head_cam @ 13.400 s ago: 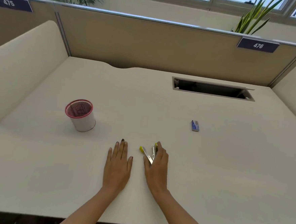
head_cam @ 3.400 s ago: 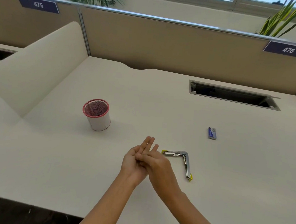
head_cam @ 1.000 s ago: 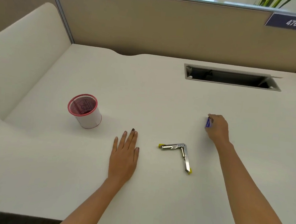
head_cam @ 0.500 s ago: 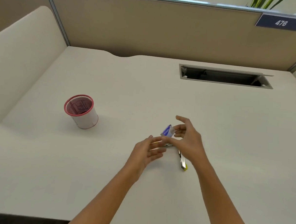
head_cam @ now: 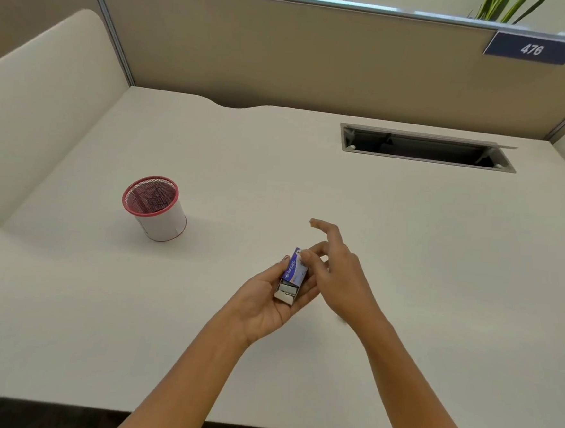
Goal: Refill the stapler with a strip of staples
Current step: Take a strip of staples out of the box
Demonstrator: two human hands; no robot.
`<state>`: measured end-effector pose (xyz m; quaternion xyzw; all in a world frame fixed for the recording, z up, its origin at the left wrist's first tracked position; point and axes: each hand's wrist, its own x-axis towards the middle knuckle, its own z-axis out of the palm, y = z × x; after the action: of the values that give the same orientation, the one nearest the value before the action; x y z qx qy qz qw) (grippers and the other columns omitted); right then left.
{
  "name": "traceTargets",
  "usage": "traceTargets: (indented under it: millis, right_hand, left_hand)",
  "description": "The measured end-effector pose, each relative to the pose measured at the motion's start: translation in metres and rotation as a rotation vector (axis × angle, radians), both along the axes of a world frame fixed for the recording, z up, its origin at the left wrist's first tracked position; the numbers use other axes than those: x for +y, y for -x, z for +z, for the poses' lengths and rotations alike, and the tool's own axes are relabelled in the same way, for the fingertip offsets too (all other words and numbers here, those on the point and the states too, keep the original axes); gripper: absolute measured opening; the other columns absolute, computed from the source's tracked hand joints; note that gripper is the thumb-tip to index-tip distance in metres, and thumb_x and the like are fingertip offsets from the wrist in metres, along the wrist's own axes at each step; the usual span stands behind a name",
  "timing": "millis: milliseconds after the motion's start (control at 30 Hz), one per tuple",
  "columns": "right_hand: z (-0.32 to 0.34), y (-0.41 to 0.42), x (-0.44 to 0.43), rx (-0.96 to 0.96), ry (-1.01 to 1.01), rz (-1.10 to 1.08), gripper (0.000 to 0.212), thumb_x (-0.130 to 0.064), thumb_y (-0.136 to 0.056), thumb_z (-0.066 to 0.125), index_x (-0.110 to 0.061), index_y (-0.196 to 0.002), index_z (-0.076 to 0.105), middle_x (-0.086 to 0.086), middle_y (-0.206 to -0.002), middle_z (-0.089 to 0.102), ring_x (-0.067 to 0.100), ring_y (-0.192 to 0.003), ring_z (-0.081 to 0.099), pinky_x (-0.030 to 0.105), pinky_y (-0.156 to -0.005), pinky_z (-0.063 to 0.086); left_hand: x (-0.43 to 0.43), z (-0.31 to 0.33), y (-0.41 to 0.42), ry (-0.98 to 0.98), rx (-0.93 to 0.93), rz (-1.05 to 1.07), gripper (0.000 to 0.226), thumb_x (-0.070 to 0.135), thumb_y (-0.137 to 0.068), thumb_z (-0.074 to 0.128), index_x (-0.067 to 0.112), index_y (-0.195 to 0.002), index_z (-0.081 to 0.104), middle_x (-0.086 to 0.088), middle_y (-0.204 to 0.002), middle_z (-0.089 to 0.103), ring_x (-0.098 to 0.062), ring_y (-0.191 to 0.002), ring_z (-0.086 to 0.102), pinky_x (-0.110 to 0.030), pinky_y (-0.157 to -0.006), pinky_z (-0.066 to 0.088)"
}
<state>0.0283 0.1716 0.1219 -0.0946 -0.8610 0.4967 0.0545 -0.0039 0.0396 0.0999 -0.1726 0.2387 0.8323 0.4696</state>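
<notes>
I am recording the left hand [head_cam: 264,304] cupping the staple box [head_cam: 294,270] palm-up, evidently steadying it. The right hand [head_cam: 337,277] is thumbing its far end; whether pinching or pushing, I cannot tell. The tray [head_cam: 285,293] is standing partly out. The stapler is lying out of sight, presumably behind the hands.

The left hand [head_cam: 261,307] lies palm up above the near middle of the desk [head_cam: 438,258], gripping a blue staple box [head_cam: 294,270]; its tray [head_cam: 285,293] is slid out toward the near side, showing grey staples; the right hand [head_cam: 340,279] pinches the box's far end, forefinger stretched out; a red-rimmed mesh cup [head_cam: 156,209] stands well apart to the left; a cable slot [head_cam: 426,149] lies far right.
</notes>
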Motion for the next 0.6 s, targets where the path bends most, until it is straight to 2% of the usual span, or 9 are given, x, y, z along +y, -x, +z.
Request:
traceTargets:
  millis: [67,167,200,267,333,367,467,533,600]
  right_hand:
    - [0.001,-0.002,-0.002,0.057,0.04,-0.048,0.046,-0.012,-0.094,0.059,-0.025,-0.135,0.041,-0.004,-0.102,0.067,0.015,-0.098,0.06,0.017,-0.075,0.043]
    - [0.004,-0.009,-0.01,0.252,-0.087,-0.11,0.051,-0.005,-0.087,0.066,-0.025,-0.13,0.047,-0.009,-0.099,0.065,0.012,-0.095,0.056,0.007,-0.072,0.04]
    - [0.005,-0.012,-0.012,0.302,-0.126,-0.094,0.054,-0.002,-0.085,0.068,-0.025,-0.13,0.048,-0.009,-0.093,0.065,0.009,-0.091,0.056,0.005,-0.072,0.04]
    - [0.005,-0.019,-0.014,0.335,-0.195,-0.02,0.063,0.004,-0.082,0.068,-0.028,-0.131,0.047,-0.008,-0.085,0.064,0.004,-0.082,0.057,0.007,-0.074,0.043]
    - [0.003,-0.026,-0.016,0.33,-0.295,0.051,0.069,0.007,-0.084,0.065,-0.034,-0.135,0.042,-0.007,-0.085,0.061,-0.001,-0.078,0.056,0.013,-0.077,0.048]
    - [0.002,-0.029,-0.017,0.327,-0.339,0.078,0.071,0.008,-0.085,0.064,-0.035,-0.136,0.04,-0.006,-0.086,0.06,-0.001,-0.077,0.056,0.013,-0.076,0.049]
    - [0.001,-0.034,-0.02,0.308,-0.376,0.121,0.073,0.011,-0.086,0.06,-0.035,-0.139,0.038,-0.004,-0.086,0.059,0.002,-0.074,0.054,0.001,-0.073,0.041]
    - [0.002,-0.035,-0.021,0.312,-0.385,0.135,0.074,0.013,-0.085,0.06,-0.032,-0.139,0.039,-0.003,-0.087,0.06,0.001,-0.075,0.052,-0.003,-0.074,0.037]
    - [0.003,-0.035,-0.022,0.31,-0.378,0.142,0.076,0.014,-0.084,0.061,-0.032,-0.14,0.039,-0.002,-0.088,0.062,0.001,-0.075,0.051,-0.004,-0.074,0.037]
  left_hand:
    - [0.0,0.003,-0.002,-0.018,-0.029,0.027,0.035,0.02,-0.093,0.05,-0.005,-0.098,0.074,-0.023,-0.11,0.07,-0.031,-0.1,0.07,-0.046,-0.085,0.056]
    - [0.002,0.008,-0.002,-0.058,-0.049,0.074,0.036,0.02,-0.096,0.049,-0.005,-0.117,0.063,-0.022,-0.125,0.063,-0.031,-0.122,0.057,-0.045,-0.08,0.06]
    - [0.002,0.009,-0.001,-0.073,-0.044,0.088,0.036,0.02,-0.097,0.047,-0.006,-0.12,0.06,-0.022,-0.123,0.064,-0.031,-0.119,0.059,-0.042,-0.074,0.061]
    - [0.002,0.008,0.0,-0.091,-0.033,0.107,0.034,0.02,-0.1,0.044,-0.006,-0.115,0.059,-0.023,-0.108,0.07,-0.031,-0.095,0.07,-0.032,-0.062,0.059]
    - [0.001,0.007,0.001,-0.065,-0.015,0.126,0.03,0.021,-0.1,0.043,-0.003,-0.11,0.059,-0.018,-0.089,0.073,-0.025,-0.071,0.072,-0.026,-0.053,0.055]
    - [0.001,0.007,0.001,-0.04,-0.005,0.134,0.03,0.021,-0.1,0.044,-0.002,-0.111,0.059,-0.016,-0.088,0.072,-0.022,-0.068,0.071,-0.025,-0.051,0.054]
    - [0.002,0.005,0.003,0.037,0.046,0.142,0.033,0.023,-0.099,0.046,0.001,-0.119,0.059,-0.015,-0.103,0.069,-0.019,-0.072,0.07,-0.023,-0.052,0.052]
    - [0.003,0.006,0.003,0.072,0.066,0.144,0.033,0.024,-0.099,0.046,0.002,-0.119,0.06,-0.014,-0.107,0.068,-0.018,-0.078,0.068,-0.023,-0.052,0.051]
    - [0.003,0.007,0.002,0.096,0.075,0.149,0.033,0.025,-0.099,0.045,0.003,-0.119,0.06,-0.014,-0.109,0.066,-0.021,-0.094,0.064,-0.023,-0.058,0.052]
